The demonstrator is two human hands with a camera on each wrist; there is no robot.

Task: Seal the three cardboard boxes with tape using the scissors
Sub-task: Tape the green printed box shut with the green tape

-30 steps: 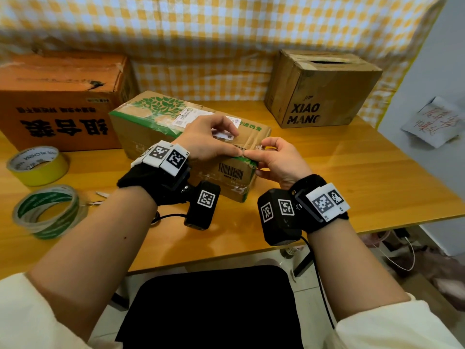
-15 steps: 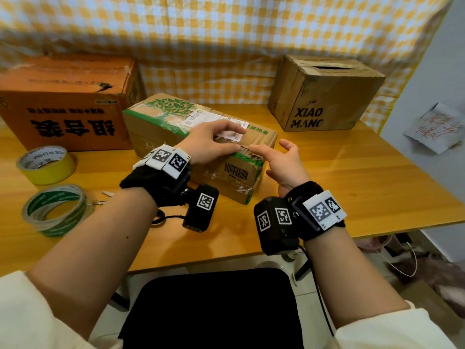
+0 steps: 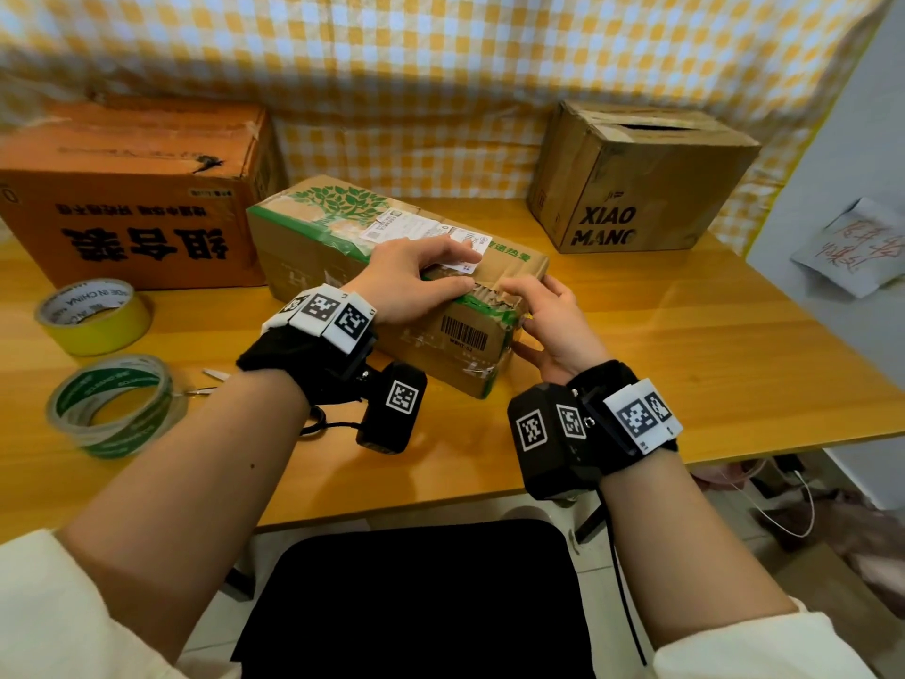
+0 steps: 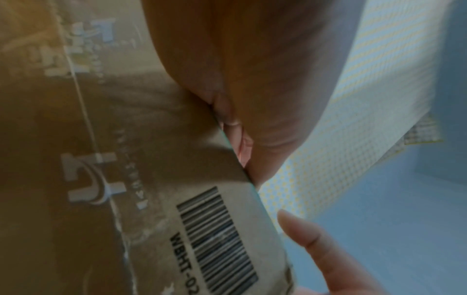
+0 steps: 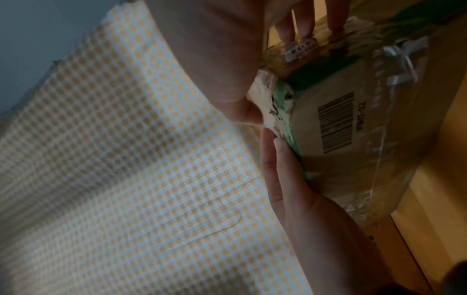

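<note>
- Head view: left hand (image 3: 406, 281) lies flat on top of the green-printed box (image 3: 313, 247), fingers straight and pressing; grip wide, nothing pinched. Right hand (image 3: 548, 321) cups the near-right corner, fingers laid along the torn edge. Box sits mid-table (image 3: 685, 345). The orange box (image 3: 132, 198) and the brown box (image 3: 641, 178), its flaps gaping, stand at the back. Green tape roll (image 3: 112, 404) and yellow tape roll (image 3: 93, 316) lie well to the left; scissors (image 3: 210, 382) mostly hidden behind the forearm.
- Risk: both hands are busy and the tape lies out of reach. Lifting one hand may let the ragged flap spring up.
- Left wrist view: palm (image 4: 252, 69) bears on the top edge above the barcode (image 4: 217, 237); old clear tape there is wrinkled. New tape over it may bond poorly.
- Right wrist view: right-hand fingers (image 5: 278, 175) press flat against the crushed, frayed corner (image 5: 275, 105). Hard pressure could tear it further and leave a gap.
</note>
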